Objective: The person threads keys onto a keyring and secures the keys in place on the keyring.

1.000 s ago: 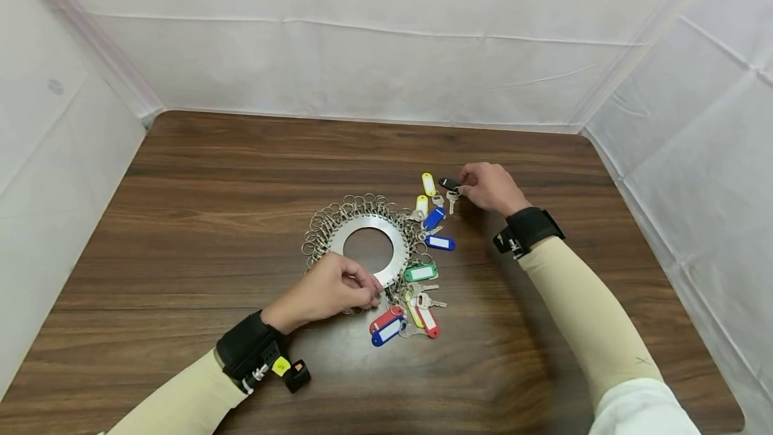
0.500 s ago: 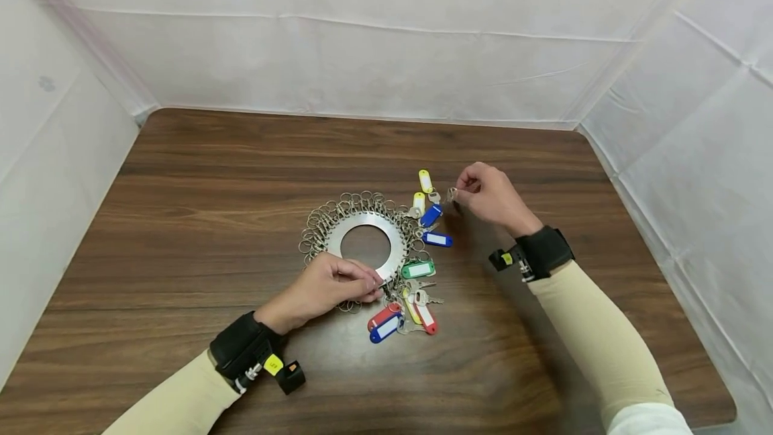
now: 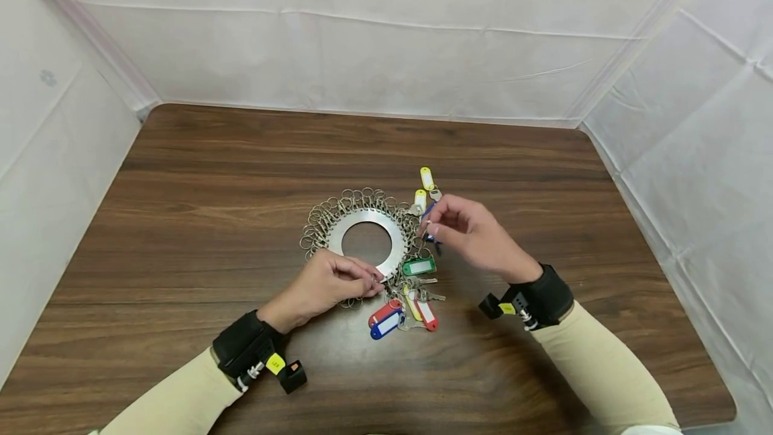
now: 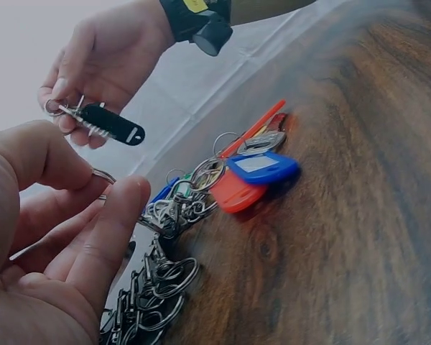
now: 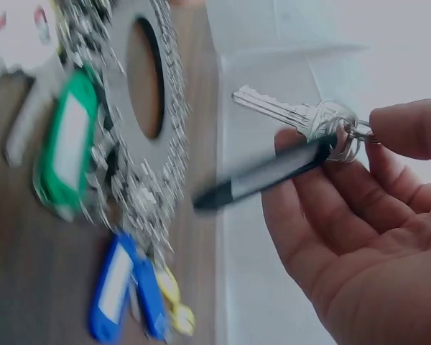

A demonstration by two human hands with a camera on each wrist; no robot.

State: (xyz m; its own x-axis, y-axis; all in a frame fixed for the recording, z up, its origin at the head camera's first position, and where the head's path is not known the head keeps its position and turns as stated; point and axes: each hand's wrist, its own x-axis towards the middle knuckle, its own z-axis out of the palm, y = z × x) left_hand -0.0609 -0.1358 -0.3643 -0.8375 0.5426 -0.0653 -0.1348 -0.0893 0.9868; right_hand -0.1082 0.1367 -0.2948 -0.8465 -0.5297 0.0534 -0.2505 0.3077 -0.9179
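Note:
A flat silver metal ring [image 3: 396,245] lies on the table, its rim lined with several small clips and split rings. At its near edge my left hand [image 3: 335,285] pinches one small split ring [image 4: 103,175] between thumb and fingers. My right hand [image 3: 474,232] is raised just right of the metal ring. Its thumb and fingers pinch the ring of a key [image 5: 273,106], from which a black key tag [image 5: 269,176] hangs. In the head view the right hand partly hides the blue tags beneath it.
Keys with coloured tags hang along the metal ring's right side: yellow tags [image 3: 427,178] at the far end, a green tag [image 3: 419,266], then red tags [image 3: 427,316] and a blue tag [image 3: 386,325] nearest. White sheeting [image 3: 362,59] walls the wooden table [image 3: 199,220].
My right hand has picked up the black-tagged key from the table and carried it left and nearer, toward the metal ring. The left hand stays at the near edge.

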